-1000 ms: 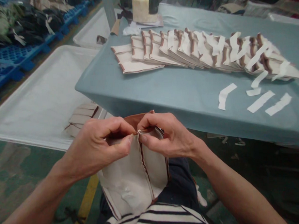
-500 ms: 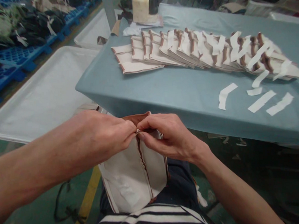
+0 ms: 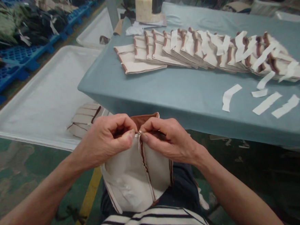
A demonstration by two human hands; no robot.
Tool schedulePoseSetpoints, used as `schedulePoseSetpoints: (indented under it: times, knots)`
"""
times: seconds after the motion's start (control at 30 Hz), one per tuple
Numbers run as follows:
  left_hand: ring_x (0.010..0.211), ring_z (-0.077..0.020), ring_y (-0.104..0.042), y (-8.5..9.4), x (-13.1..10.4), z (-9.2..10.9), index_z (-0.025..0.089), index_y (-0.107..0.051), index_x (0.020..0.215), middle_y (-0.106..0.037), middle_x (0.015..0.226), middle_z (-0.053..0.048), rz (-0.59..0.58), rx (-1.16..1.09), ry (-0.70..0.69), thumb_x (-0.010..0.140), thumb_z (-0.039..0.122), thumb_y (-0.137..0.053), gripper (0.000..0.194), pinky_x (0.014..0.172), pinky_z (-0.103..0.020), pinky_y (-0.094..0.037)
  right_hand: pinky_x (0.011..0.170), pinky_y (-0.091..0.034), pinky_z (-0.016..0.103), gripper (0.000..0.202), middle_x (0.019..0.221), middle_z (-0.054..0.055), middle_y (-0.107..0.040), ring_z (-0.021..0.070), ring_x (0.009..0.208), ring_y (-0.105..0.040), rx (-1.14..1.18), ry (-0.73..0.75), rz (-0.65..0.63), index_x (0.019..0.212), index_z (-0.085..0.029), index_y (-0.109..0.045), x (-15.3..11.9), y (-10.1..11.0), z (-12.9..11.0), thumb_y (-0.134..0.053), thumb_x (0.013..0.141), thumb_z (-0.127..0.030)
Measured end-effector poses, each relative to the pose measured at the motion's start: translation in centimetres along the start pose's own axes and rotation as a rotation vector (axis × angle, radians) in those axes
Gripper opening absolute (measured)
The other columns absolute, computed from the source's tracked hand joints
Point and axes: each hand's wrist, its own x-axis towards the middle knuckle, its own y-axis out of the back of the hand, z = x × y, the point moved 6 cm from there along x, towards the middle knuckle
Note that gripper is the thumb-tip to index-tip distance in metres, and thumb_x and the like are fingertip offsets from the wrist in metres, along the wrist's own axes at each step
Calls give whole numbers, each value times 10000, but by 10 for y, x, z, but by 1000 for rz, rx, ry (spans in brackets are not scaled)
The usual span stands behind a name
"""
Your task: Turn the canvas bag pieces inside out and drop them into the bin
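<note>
The cream fabric pouch with brown-edged seams (image 3: 128, 175) stands on the lap, below the blue-covered worktop (image 3: 148, 88); left hand (image 3: 112, 137) and right hand (image 3: 167, 138) both pinch its top seam, thumbs and forefingers closed on the edge.

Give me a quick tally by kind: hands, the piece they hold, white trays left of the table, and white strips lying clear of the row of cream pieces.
Hands, left hand and right hand: 2
Held cream piece: 1
White trays: 2
White strips clear of the row: 4
Total: 9
</note>
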Motion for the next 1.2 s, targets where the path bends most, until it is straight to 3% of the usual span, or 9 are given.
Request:
schedulePoseSetpoints:
  times: [0.17,0.47,0.73,0.83,0.93,1.1,1.2]
  knots:
    - [569,-113,-573,4,-2,-1,199,-754,804,-677,666,46,-90,5,-17,926,324,-605,229,511,-189,-411,610,-399,230,123,715,-51,-641,96,596,-485,-63,-2,-6,889,-195,-668,1,0,-5,-646,1006,-229]
    - [552,-99,-602,9,-4,18,204,-777,812,-686,629,61,-132,207,-161,897,235,-636,168,554,-204,-409,594,-408,223,128,716,-39,-681,97,562,-480,-211,106,63,884,-209,-653,1,4,-20,-638,1009,-189]
    - [516,-82,-595,6,-5,26,193,-783,779,-704,612,61,14,300,-209,862,221,-584,217,547,-205,-394,644,-432,264,155,779,15,-760,139,617,-598,-453,135,79,909,-223,-666,-3,0,-25,-587,1040,-201]
    - [523,-91,-615,3,-8,27,187,-759,752,-708,608,50,104,309,-156,866,256,-578,225,551,-205,-408,687,-457,287,134,814,50,-790,173,695,-675,-509,127,132,924,-214,-679,-2,-1,-23,-587,1021,-207]
    - [528,-106,-622,-1,-11,23,191,-737,717,-711,604,40,140,212,-54,849,299,-581,231,541,-200,-427,673,-449,283,126,784,34,-770,166,680,-654,-444,75,158,891,-223,-670,-1,0,-16,-584,983,-228]
    - [533,-110,-528,-9,-12,5,196,-719,732,-655,618,38,4,-137,111,833,348,-638,199,478,-187,-369,606,-427,235,133,691,-29,-659,124,625,-556,-90,-97,44,837,-213,-669,1,2,-3,-606,946,-259]
    - [566,-120,-534,-9,-12,0,193,-737,777,-671,662,25,-76,-186,148,847,368,-678,197,487,-187,-384,618,-433,236,148,700,-30,-644,123,639,-544,-45,-105,0,836,-208,-672,1,6,-2,-610,954,-275]
